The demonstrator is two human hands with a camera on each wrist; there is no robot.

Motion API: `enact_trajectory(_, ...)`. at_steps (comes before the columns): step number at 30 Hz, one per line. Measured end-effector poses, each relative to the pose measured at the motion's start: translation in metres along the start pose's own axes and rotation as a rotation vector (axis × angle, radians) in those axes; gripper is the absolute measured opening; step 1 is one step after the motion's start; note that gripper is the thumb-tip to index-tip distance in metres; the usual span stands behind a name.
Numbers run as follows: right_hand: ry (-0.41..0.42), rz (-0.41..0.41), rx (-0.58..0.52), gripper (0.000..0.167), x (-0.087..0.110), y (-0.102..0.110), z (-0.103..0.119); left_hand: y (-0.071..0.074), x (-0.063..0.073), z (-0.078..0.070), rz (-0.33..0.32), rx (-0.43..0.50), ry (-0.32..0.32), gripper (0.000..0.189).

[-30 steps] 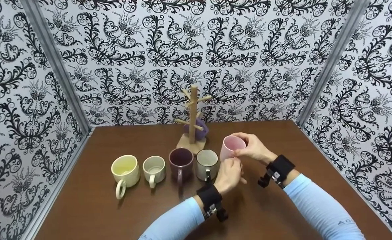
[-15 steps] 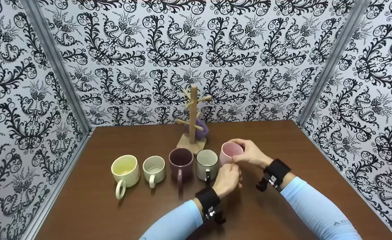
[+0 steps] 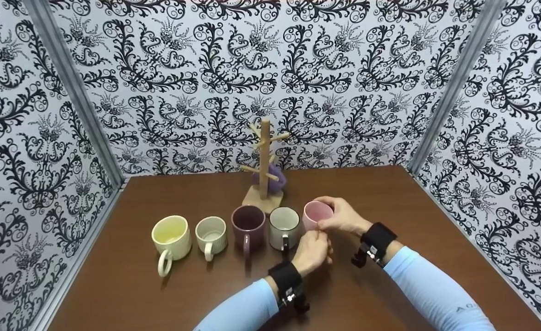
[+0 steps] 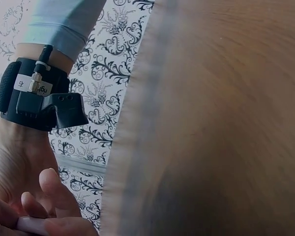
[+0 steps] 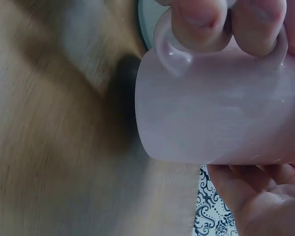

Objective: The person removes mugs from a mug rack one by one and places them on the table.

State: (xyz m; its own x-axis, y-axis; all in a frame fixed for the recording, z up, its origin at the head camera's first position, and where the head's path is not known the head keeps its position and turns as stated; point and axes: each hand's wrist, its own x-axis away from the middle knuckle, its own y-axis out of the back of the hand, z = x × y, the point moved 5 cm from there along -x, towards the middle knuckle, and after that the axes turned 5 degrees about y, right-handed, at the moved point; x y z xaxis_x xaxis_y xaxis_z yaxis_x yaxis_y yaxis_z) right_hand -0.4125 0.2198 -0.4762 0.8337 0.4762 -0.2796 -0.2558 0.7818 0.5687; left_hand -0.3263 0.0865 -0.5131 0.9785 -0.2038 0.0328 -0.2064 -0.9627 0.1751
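Both hands are on a pink mug [image 3: 315, 212] at the right end of a row of mugs. My left hand [image 3: 312, 252] grips the mug's handle on the near side, its fingers curled. With thumb and fingers, my right hand [image 3: 345, 218] holds the mug around its rim and right side. In the right wrist view, the pink mug [image 5: 216, 113] shows its smooth side and fingers pass through the handle [image 5: 173, 59]. The left wrist view shows the banded right wrist [image 4: 34, 96] and just a sliver of the pink mug low down. Immediately left stands a white mug [image 3: 284, 219] with a dark handle.
Further left are a dark purple mug [image 3: 248, 220], a ribbed cream mug [image 3: 211, 234] and a yellow mug [image 3: 171, 234], handles toward me. Behind them stands a wooden mug tree [image 3: 264, 156] with a lilac mug [image 3: 277, 182] at its lower pegs. Patterned walls enclose the brown table [image 3: 128, 285].
The pink mug has come down and slightly nearer, with both hands holding it throughout. The other mugs keep their places; the head view has shifted slightly.
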Motion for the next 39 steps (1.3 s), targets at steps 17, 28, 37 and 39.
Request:
enact_trajectory(17,-0.075,0.032,0.058,0.073,0.003,-0.011,-0.003,-0.002,0.001,0.015,0.016,-0.012,0.032,0.042)
enact_trajectory(28,-0.069,0.024,0.095,0.080,0.002,-0.014,-0.004,-0.001,0.005,0.023,0.094,0.120,0.075,0.033)
enact_trajectory(37,-0.044,0.026,0.113,0.078,0.002,-0.014,-0.003,0.007,0.020,0.017,0.113,0.056,0.033,0.011)
enact_trajectory(39,-0.058,0.033,0.095,0.077,0.002,-0.014,-0.004,0.011,0.025,0.013,0.128,0.027,0.023,0.009)
